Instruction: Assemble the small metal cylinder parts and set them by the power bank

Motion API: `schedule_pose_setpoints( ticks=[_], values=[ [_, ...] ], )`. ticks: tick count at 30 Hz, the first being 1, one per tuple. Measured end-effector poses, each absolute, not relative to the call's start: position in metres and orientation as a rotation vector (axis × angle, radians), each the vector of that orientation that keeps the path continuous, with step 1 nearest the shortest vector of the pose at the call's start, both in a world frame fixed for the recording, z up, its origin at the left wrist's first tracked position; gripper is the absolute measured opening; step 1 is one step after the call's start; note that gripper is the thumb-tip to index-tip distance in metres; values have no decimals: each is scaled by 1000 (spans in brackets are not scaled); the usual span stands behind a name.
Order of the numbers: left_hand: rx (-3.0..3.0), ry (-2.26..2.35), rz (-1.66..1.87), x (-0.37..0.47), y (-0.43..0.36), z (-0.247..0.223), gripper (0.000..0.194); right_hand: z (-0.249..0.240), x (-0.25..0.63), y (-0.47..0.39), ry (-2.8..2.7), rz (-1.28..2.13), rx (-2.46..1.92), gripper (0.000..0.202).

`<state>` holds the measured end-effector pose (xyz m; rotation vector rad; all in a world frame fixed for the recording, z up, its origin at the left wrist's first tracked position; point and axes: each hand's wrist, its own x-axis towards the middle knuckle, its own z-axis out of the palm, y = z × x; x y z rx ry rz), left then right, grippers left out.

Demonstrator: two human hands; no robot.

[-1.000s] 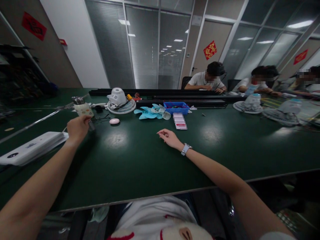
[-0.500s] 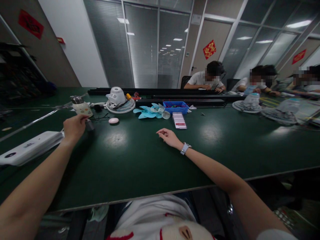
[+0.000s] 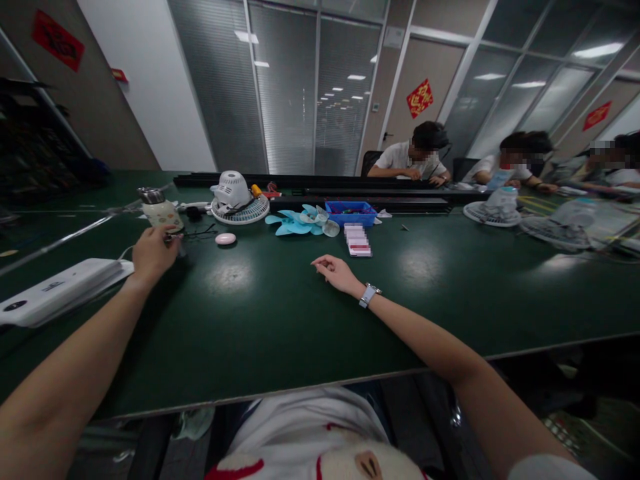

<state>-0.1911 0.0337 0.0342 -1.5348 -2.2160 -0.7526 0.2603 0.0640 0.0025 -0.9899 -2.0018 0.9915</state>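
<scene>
On the left of the table, my left hand is closed, its fingers curled round a small grey cylinder, mostly hidden behind them. Just behind that hand stands a cream patterned bottle with a metal lid. Black glasses-like thin frames and a pink oval object lie to its right. My right hand, with a watch on the wrist, rests on the table holding nothing, its fingers loosely bent and partly apart. Beyond it is a blurred-out pale card or phone-like object.
A white fan head on its grille, blue fan blades and a blue tray of small parts line the back, before black bars. A long white device lies left. Other people sit across on the right, near more fan parts.
My left hand has moved slightly right and down, its fingers now curling round the small grey cylinder. My right hand stays where it was.
</scene>
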Motion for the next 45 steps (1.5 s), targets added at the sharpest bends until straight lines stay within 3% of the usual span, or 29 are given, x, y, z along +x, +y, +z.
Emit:
schedule_pose_setpoints(
  ticks=[10, 23, 28, 45],
  values=[
    [-1498, -2456, -821, -178, 34, 30, 66, 3, 259, 63, -1998, 988, -975, 23],
    [-2770, -1899, -1305, 32, -19, 10, 70, 10, 258, 55, -1963, 934, -959, 23],
    [-2803, -1881, -1325, 32, -19, 4, 69, 28, 245, 34, -2041, 921, -819, 32],
    [-2845, -1835, -1382, 31, -15, 1, 62, 43, 218, 30, -2125, 846, -815, 17]
  ],
)
